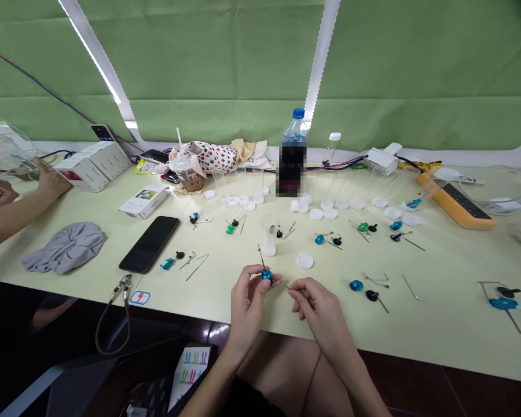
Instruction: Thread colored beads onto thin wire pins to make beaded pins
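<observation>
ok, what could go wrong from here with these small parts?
1. The right hand pinches a thin metal wire between its fingers; it could slip.
2. A clear container stands just beyond the left hand, which holds a blue part; a bump might tip it.
3. Similar loose pieces, like the blue bead, could get mixed up.

We hold a shiny blue rounded part (266, 274) in our left hand (248, 301) and pinch a thin silver wire (285, 285) in our right hand (319, 307), above the pale surface (219, 266).
</observation>
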`<state>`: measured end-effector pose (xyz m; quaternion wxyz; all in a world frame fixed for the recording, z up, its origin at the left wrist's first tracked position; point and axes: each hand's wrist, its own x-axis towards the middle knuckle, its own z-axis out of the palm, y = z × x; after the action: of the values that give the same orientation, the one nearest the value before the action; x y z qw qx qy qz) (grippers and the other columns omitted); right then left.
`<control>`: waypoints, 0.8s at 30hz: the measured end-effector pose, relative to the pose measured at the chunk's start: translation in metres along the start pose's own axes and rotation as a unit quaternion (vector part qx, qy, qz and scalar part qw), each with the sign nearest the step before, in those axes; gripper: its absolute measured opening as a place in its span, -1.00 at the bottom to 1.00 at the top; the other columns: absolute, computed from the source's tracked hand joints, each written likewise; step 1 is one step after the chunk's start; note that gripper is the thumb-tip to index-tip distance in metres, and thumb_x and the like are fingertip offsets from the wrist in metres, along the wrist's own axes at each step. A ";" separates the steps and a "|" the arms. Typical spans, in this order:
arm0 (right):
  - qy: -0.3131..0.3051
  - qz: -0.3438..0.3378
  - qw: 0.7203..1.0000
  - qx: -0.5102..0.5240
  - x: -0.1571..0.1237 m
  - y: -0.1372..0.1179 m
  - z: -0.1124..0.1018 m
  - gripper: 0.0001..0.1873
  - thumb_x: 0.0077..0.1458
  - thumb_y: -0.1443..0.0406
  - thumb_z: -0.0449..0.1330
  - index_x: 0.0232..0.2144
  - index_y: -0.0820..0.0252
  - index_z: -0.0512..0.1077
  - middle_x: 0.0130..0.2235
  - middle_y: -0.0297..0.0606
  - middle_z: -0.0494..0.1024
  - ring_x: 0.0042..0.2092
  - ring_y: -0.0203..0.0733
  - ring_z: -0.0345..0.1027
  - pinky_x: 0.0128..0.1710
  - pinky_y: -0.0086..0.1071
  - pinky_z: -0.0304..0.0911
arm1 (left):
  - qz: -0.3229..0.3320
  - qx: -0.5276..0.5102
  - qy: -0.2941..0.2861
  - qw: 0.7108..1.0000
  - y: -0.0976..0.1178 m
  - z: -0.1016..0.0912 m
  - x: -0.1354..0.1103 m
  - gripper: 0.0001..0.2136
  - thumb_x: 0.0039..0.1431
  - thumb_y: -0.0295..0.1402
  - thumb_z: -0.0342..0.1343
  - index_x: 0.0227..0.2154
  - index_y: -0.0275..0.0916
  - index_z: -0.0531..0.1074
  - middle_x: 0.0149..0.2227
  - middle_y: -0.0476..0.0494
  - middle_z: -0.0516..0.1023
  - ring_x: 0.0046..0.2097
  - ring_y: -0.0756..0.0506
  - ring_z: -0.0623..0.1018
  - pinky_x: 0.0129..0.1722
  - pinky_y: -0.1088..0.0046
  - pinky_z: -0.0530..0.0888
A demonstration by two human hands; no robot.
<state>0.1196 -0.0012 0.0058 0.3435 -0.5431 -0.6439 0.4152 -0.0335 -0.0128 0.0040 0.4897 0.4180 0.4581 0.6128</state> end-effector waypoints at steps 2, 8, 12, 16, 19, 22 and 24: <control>-0.003 0.002 1.000 0.001 0.000 0.003 -0.001 -0.86 0.24 0.26 0.07 -0.35 0.13 0.38 -0.45 -0.37 0.41 -0.51 -0.30 0.27 -0.48 -0.42 0.23 | 0.000 -0.003 0.000 1.000 0.000 0.000 0.000 -0.86 0.27 -0.32 0.08 -0.16 -0.23 0.38 -0.23 -0.12 0.54 -0.08 -0.17 0.60 0.01 0.20 0.52; 0.028 -0.048 0.998 0.005 -0.002 0.008 0.000 -0.85 0.26 0.26 0.08 -0.36 0.12 0.39 -0.41 -0.36 0.42 -0.44 -0.28 0.31 -0.43 -0.41 0.25 | -0.002 -0.009 0.005 1.000 -0.001 0.001 0.001 -0.86 0.26 -0.32 0.10 -0.17 -0.24 0.39 -0.23 -0.11 0.54 -0.09 -0.16 0.60 0.01 0.22 0.52; 0.076 -0.125 0.989 -0.003 -0.003 0.001 0.002 -0.87 0.27 0.29 0.07 -0.31 0.12 0.40 -0.32 -0.30 0.46 -0.34 -0.25 0.35 -0.34 -0.40 0.29 | -0.014 -0.005 0.000 1.000 0.000 0.001 0.002 -0.86 0.25 -0.32 0.10 -0.18 -0.24 0.40 -0.24 -0.11 0.54 -0.10 -0.15 0.60 -0.01 0.23 0.53; 0.108 -0.177 0.978 -0.026 -0.004 -0.010 0.005 -0.88 0.29 0.35 0.05 -0.26 0.12 0.39 -0.30 -0.29 0.47 -0.31 -0.26 0.38 -0.34 -0.42 0.29 | -0.022 0.001 -0.006 1.000 0.001 0.001 0.004 -0.85 0.26 -0.31 0.09 -0.17 -0.24 0.41 -0.22 -0.14 0.57 -0.10 -0.15 0.60 -0.02 0.25 0.52; 0.116 -0.202 0.971 -0.051 -0.004 -0.016 0.006 -0.87 0.29 0.38 0.04 -0.23 0.13 0.39 -0.28 -0.27 0.47 -0.27 -0.25 0.39 -0.31 -0.41 0.30 | -0.024 0.002 -0.012 1.000 0.001 0.000 0.004 -0.84 0.27 -0.30 0.08 -0.16 -0.24 0.42 -0.18 -0.16 0.57 -0.11 -0.13 0.60 -0.01 0.28 0.52; 0.111 -0.213 0.969 -0.063 -0.004 -0.019 0.008 -0.86 0.29 0.40 0.04 -0.22 0.13 0.39 -0.26 -0.26 0.47 -0.26 -0.24 0.40 -0.27 -0.40 0.33 | -0.019 0.003 -0.009 1.000 0.002 0.001 0.004 -0.84 0.27 -0.30 0.07 -0.16 -0.23 0.43 -0.17 -0.14 0.57 -0.11 -0.11 0.59 -0.01 0.31 0.52; 0.107 -0.217 0.968 -0.070 -0.003 -0.020 0.008 -0.85 0.29 0.40 0.03 -0.21 0.13 0.39 -0.25 -0.26 0.48 -0.27 -0.24 0.41 -0.26 -0.40 0.34 | -0.015 0.006 -0.010 1.000 0.002 0.001 0.004 -0.84 0.28 -0.30 0.07 -0.16 -0.23 0.43 -0.17 -0.14 0.57 -0.10 -0.11 0.59 -0.02 0.31 0.52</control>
<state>0.1044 -0.0072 0.0204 0.4538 -0.4541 -0.7332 0.2241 -0.0339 -0.0087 0.0061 0.5014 0.4200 0.4630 0.5982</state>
